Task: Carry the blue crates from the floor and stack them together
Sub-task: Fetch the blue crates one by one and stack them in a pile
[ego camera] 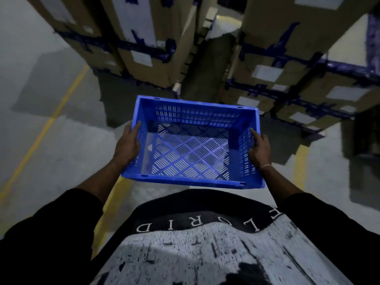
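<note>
An empty blue plastic crate (191, 147) with slotted walls and a lattice floor hangs in the air in front of my body, above the grey floor. My left hand (128, 144) grips its left wall, thumb over the rim and fingers hidden underneath. On the opposite side my right hand (259, 148) grips the right wall the same way, with a pale band on the wrist. The crate tilts slightly away from me. No other blue crate is in view.
Tall stacks of cardboard boxes (148, 38) bound with dark blue tape rise ahead, and another stack (298, 64) stands at the right, with a narrow gap between them. Yellow lines (51, 118) run along the grey concrete floor at the left and under my feet.
</note>
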A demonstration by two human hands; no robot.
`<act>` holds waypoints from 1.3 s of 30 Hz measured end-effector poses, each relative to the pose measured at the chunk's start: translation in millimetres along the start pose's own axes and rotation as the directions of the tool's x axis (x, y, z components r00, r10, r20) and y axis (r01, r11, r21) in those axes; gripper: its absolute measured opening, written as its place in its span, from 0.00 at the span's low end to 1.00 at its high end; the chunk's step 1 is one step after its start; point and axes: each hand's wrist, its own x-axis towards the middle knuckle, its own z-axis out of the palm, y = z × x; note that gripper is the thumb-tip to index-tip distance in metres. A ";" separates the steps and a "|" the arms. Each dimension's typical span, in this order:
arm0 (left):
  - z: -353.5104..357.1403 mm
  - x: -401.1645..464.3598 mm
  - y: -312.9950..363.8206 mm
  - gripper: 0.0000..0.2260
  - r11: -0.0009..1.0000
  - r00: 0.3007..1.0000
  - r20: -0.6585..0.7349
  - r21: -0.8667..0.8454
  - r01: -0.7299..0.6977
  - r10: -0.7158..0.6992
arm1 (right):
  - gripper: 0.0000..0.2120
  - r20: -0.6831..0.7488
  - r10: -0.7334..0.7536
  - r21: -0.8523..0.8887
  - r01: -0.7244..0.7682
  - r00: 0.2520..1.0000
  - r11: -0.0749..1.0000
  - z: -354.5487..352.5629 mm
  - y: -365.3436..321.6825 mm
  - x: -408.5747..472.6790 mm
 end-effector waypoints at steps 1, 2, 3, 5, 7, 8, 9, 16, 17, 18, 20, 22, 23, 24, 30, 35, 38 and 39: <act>4.8 8.7 15.0 0.31 0.999 0.999 0.015 -0.002 -0.037 0.038 | 0.34 -0.021 0.016 0.005 -0.016 1.000 1.000 -11.1 14.1 -3.3; 9.5 17.8 30.0 0.31 0.997 0.997 0.027 -0.001 -0.074 0.074 | 0.34 -0.045 0.031 0.012 -0.030 0.999 0.999 -21.8 27.0 -7.0; 14.6 27.1 45.0 0.31 0.995 0.994 0.041 0.004 -0.102 0.102 | 0.33 -0.069 0.051 0.023 -0.049 0.996 0.999 -31.9 39.5 -10.9; 25.1 45.4 75.5 0.30 0.991 0.989 0.073 0.009 -0.132 0.131 | 0.33 -0.112 0.102 0.047 -0.097 0.988 0.994 -48.9 63.1 -18.9; 35.6 63.8 106.0 0.30 0.980 0.975 0.101 0.012 -0.199 0.196 | 0.32 -0.159 0.148 0.053 -0.142 0.976 0.988 -64.6 84.4 -25.9; 40.5 73.8 119.9 0.30 0.971 0.964 0.116 0.010 -0.240 0.237 | 0.32 -0.185 0.172 0.051 -0.165 0.968 0.985 -72.7 94.3 -28.8; 45.9 84.1 132.9 0.30 0.961 0.953 0.133 0.006 -0.277 0.274 | 0.32 -0.208 0.200 0.055 -0.193 0.958 0.980 -79.8 103.5 -31.9; 90.8 174.1 231.7 0.31 0.868 0.828 0.285 -0.026 -0.496 0.482 | 0.30 -0.348 0.410 0.138 -0.386 0.843 0.912 -108.2 158.0 -52.4; 98.2 187.3 247.0 0.31 0.845 0.800 0.298 -0.045 -0.533 0.521 | 0.30 -0.364 0.441 0.153 -0.415 0.820 0.897 -110.3 164.1 -55.0; 106.4 201.2 261.2 0.32 0.821 0.767 0.321 -0.069 -0.566 0.556 | 0.30 -0.379 0.475 0.174 -0.442 0.794 0.880 -112.2 168.9 -58.8; 121.3 226.0 290.7 0.34 0.781 0.700 0.376 -0.120 -0.612 0.607 | 0.29 -0.414 0.531 0.222 -0.484 0.739 0.847 -117.4 175.2 -67.3; 136.1 246.2 325.7 0.35 0.741 0.632 0.425 -0.162 -0.651 0.648 | 0.28 -0.450 0.586 0.262 -0.528 0.674 0.808 -125.5 181.2 -77.3; 143.8 253.7 344.2 0.36 0.715 0.595 0.443 -0.176 -0.676 0.671 | 0.28 -0.467 0.616 0.283 -0.553 0.635 0.784 -128.2 185.1 -82.9; 150.9 258.5 364.3 0.35 0.686 0.556 0.457 -0.183 -0.704 0.694 | 0.29 -0.478 0.646 0.306 -0.576 0.596 0.758 -129.8 188.9 -88.9; 203.8 268.2 476.8 0.36 0.517 0.334 0.546 -0.220 -0.827 0.768 | 0.27 -0.511 0.764 0.433 -0.650 0.393 0.624 -139.2 217.6 -130.8; 256.2 236.3 568.5 0.36 0.365 0.156 0.532 -0.315 -0.876 0.832 | 0.27 -0.520 0.818 0.519 -0.670 0.247 0.532 -153.5 264.2 -168.3; 292.9 205.9 621.0 0.36 0.330 0.117 0.536 -0.320 -0.888 0.836 | 0.28 -0.521 0.834 0.553 -0.671 0.183 0.493 -171.7 301.5 -191.4; 305.6 194.8 637.3 0.35 0.313 0.101 0.530 -0.327 -0.892 0.842 | 0.28 -0.518 0.839 0.569 -0.667 0.164 0.481 -178.7 314.9 -199.6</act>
